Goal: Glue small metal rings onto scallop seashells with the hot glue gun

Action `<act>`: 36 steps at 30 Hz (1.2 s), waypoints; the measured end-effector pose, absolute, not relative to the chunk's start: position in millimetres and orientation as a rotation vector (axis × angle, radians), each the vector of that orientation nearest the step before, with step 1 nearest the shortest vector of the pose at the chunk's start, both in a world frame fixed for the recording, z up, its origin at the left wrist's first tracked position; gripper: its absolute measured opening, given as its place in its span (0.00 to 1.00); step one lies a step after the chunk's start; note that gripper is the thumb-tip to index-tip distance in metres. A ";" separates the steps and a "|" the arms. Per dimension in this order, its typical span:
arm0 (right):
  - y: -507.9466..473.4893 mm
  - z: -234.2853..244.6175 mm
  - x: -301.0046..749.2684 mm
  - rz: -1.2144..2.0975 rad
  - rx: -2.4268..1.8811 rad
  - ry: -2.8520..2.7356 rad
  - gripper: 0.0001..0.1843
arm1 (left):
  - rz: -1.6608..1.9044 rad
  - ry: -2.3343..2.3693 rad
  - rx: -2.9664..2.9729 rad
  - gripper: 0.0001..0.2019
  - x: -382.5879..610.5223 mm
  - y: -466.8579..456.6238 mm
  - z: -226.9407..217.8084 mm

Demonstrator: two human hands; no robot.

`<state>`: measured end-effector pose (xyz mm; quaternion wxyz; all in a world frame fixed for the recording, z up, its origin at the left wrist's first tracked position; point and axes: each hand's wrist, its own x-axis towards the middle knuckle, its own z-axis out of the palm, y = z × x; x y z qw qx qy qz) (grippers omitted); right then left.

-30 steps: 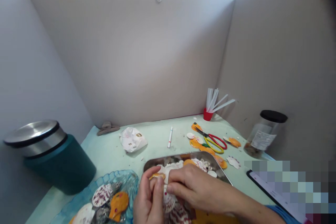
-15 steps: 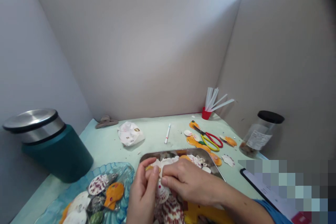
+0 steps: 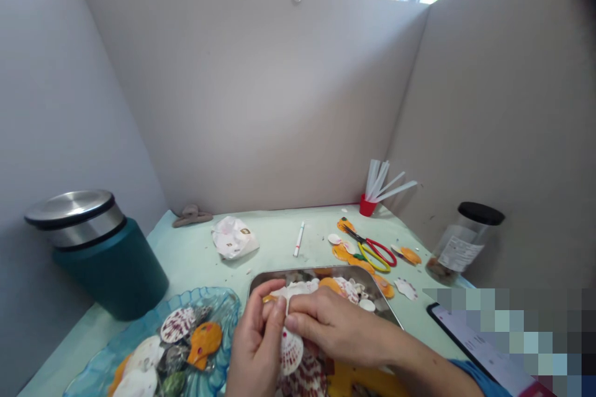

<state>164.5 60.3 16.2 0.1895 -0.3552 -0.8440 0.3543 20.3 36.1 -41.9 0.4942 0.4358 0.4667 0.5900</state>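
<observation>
My left hand (image 3: 257,347) and my right hand (image 3: 333,325) meet over the near end of a metal tray (image 3: 261,278) filled with several seashells. Both hands pinch a white, pink-spotted scallop shell (image 3: 291,350), thumbs and forefingers pressed together at its top edge. A small orange shell piece (image 3: 269,299) shows by my left fingertips. More striped and orange shells lie in the tray under my hands.
A blue glass dish (image 3: 223,307) with several shells sits left of the tray. A teal canister (image 3: 100,260) with a steel lid stands far left. Scissors (image 3: 375,251), a white pen (image 3: 298,239), crumpled paper (image 3: 233,237), a red cup of white sticks (image 3: 370,201), a jar (image 3: 463,243) and a phone (image 3: 479,347) lie around. Grey partitions enclose the table.
Both hands keep pinching the scallop shell with little shift. The camera view has drifted slightly, so the table items sit a bit differently in frame.
</observation>
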 end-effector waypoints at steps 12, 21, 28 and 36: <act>66.0 7.8 164.1 0.860 -1.098 -2.268 0.17 | 1.432 1.034 0.971 0.20 21.9 36.5 -37.7; 66.1 7.9 165.6 0.919 -1.012 -2.286 0.16 | 1.446 0.901 0.840 0.21 24.3 30.8 -30.4; 64.4 10.8 162.6 0.887 -1.025 -2.278 0.17 | 1.491 0.956 0.902 0.21 22.4 31.9 -34.6; 62.7 9.0 162.1 0.833 -1.042 -2.263 0.18 | 1.477 0.968 0.923 0.21 21.7 33.2 -37.4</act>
